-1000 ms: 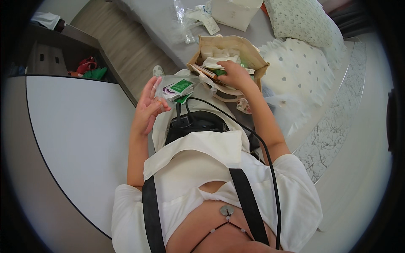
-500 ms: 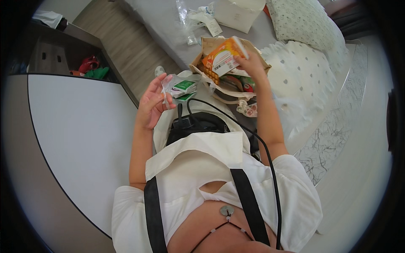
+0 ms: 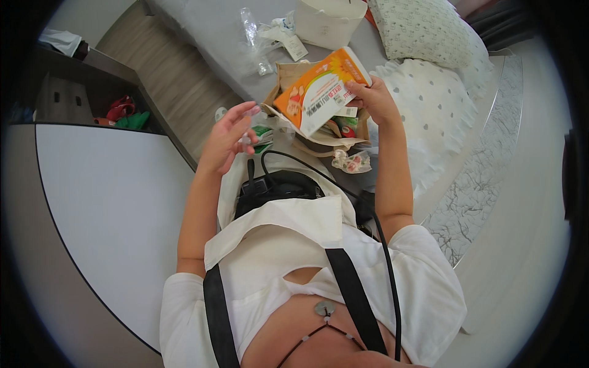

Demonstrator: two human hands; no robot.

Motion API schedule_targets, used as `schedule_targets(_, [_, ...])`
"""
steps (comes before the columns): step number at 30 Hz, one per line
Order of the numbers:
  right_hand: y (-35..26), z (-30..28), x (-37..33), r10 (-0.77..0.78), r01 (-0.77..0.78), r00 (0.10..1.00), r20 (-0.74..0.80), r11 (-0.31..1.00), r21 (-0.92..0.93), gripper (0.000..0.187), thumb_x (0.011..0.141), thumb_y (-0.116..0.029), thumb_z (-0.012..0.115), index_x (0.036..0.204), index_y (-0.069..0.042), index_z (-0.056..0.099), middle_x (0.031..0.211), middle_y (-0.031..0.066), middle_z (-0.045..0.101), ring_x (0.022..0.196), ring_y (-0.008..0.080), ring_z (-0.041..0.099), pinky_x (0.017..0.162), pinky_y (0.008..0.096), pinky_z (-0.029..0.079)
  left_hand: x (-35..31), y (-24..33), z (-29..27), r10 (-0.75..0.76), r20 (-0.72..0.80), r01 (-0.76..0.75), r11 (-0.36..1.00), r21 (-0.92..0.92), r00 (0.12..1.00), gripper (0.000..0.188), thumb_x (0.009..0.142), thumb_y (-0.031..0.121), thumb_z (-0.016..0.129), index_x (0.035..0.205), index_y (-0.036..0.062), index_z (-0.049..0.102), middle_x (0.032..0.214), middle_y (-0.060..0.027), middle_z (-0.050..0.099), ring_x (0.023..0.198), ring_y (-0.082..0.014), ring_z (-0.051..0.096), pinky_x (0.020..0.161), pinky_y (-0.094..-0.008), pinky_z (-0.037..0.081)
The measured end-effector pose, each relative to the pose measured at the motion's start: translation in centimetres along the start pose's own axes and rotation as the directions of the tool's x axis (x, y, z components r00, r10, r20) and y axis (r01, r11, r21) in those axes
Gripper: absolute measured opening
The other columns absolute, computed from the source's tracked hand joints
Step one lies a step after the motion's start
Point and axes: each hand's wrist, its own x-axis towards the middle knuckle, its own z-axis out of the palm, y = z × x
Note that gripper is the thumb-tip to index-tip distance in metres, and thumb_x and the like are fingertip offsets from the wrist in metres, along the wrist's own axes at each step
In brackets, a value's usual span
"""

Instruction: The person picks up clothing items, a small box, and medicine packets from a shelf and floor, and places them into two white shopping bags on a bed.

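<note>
An orange and white flat box is gripped at its right end by my right hand. It is tilted over an open tan bag, and its printed face is turned up toward me. The box hides much of the bag's mouth. A green and red package shows inside, below the box. My left hand, fingers half curled, has thin clear plastic between them. This belongs to a clear plastic bag with green and white packets in it, partly covered by my fingers.
On the grey bed lie a clear plastic wrapper, a white tag and a white bag. Pillows are at the right. A white panel stands at my left. A black cable crosses my front.
My right hand has lifted the orange and white box higher out of the tan bag and turned its broad face toward me. My left hand has moved slightly, still with the clear plastic bag.
</note>
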Motion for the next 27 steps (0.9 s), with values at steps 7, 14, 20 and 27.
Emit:
schedule_targets(7, [-3.1, 4.7, 0.1, -0.106, 0.149, 0.963, 0.249, 0.976, -0.161, 0.041, 0.077, -0.021, 0.062, 0.11, 0.0, 0.051, 0.087, 0.0051, 0.061, 0.076, 0.01, 0.059, 0.065, 0.0229, 0.049, 1.9, -0.7, 1.7, 0.038, 0.079, -0.065, 0.923, 0.38, 0.996, 0.038, 0.077, 0.023, 0.064, 0.109, 0.0047, 0.056, 0.073, 0.0021, 0.057, 0.052, -0.0016, 0.038, 0.044, -0.0172, 0.03])
schedule_targets(14, [2.0, 9.2, -0.6, -0.187, 0.21, 0.947, 0.261, 0.976, -0.063, 0.05, 0.079, -0.011, 0.06, 0.121, 0.003, 0.038, 0.106, 0.0117, 0.056, 0.095, 0.0177, 0.054, 0.083, 0.0297, 0.044, 2.1, -2.2, 1.6, 0.098, -0.165, -0.079, 0.99, 0.117, 0.981, 0.025, 0.077, 0.022, 0.065, 0.095, 0.0054, 0.06, 0.071, 0.0034, 0.056, 0.048, -0.0011, 0.035, 0.042, -0.0171, 0.025])
schedule_targets(20, [2.2, 10.4, -1.7, -0.017, 0.055, 0.969, 0.248, 0.988, -0.146, 0.032, 0.078, -0.015, 0.06, 0.104, 0.002, 0.051, 0.085, 0.0054, 0.059, 0.068, 0.0087, 0.053, 0.058, 0.0217, 0.044, 1.7, -2.8, 1.8, -0.006, -0.216, 0.015, 0.999, 0.042, 0.976, 0.024, 0.078, 0.022, 0.064, 0.094, 0.006, 0.06, 0.064, 0.0043, 0.051, 0.046, -0.0029, 0.035, 0.04, -0.0171, 0.025])
schedule_targets(27, [-0.2, 8.2, -1.2, 0.052, 0.068, 0.928, 0.369, 0.95, -0.305, 0.031, 0.078, -0.014, 0.06, 0.105, 0.001, 0.054, 0.081, 0.0025, 0.059, 0.067, 0.0062, 0.052, 0.058, 0.0206, 0.043, 2.1, -2.7, 0.4, -0.029, -0.09, 0.034, 0.998, 0.057, 0.996, 0.021, 0.078, 0.023, 0.064, 0.087, 0.0065, 0.055, 0.064, 0.0031, 0.048, 0.049, -0.0033, 0.037, 0.04, -0.0167, 0.025])
